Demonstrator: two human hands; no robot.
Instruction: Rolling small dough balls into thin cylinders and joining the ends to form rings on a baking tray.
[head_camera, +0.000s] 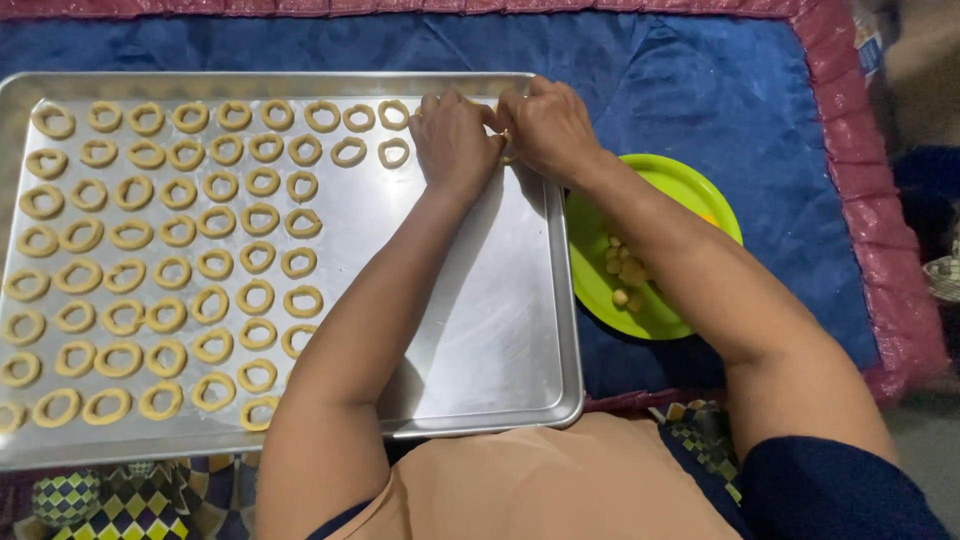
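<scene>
Both hands meet at the far edge of a metal baking tray (500, 340): the left hand (455, 140) and the right hand (548, 125) are pressed together, fingertips pinching a small piece of dough (506, 143) between them, mostly hidden. Rows of pale dough rings (200, 250) fill the tray's left part. Just beside the tray, under the right forearm, a green plate (690, 190) holds small dough lumps (625, 275) on a blue quilted cloth (700, 80).
</scene>
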